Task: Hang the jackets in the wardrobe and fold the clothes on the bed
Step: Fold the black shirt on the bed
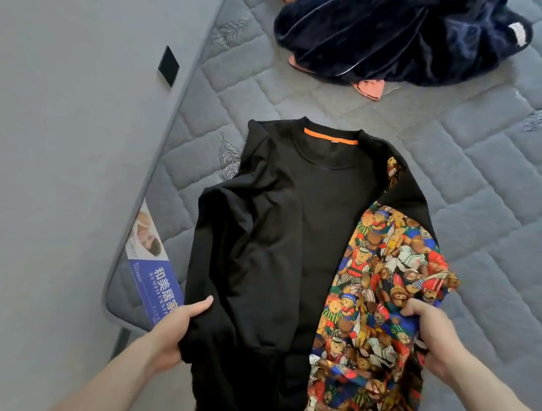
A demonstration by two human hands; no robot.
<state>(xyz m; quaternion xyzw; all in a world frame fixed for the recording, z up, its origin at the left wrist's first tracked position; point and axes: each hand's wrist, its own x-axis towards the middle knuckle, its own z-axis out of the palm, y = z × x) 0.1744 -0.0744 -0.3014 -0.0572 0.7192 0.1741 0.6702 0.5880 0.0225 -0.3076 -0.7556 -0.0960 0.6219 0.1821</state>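
Black sweatshirt (297, 227) flat on bed (484, 179); left hand (173, 328) grips its black edge. Right hand (432, 337) pinches the bear-print panel (382, 302).

A bedroom in a home is shown. Most of the frame is filled by a bare grey quilted mattress (462, 197), stitched in a diamond pattern and left without sheets. A maker's label (154, 270) with printed characters is seen on its edge at the lower left. Household clothing is spread over it: a black sweatshirt (294, 224) with a teddy-bear print panel at the centre, and a dark blue plush garment (395, 31) heaped over orange cloth (370, 89) at the top. A plain grey surface (56, 118) is seen along the left.
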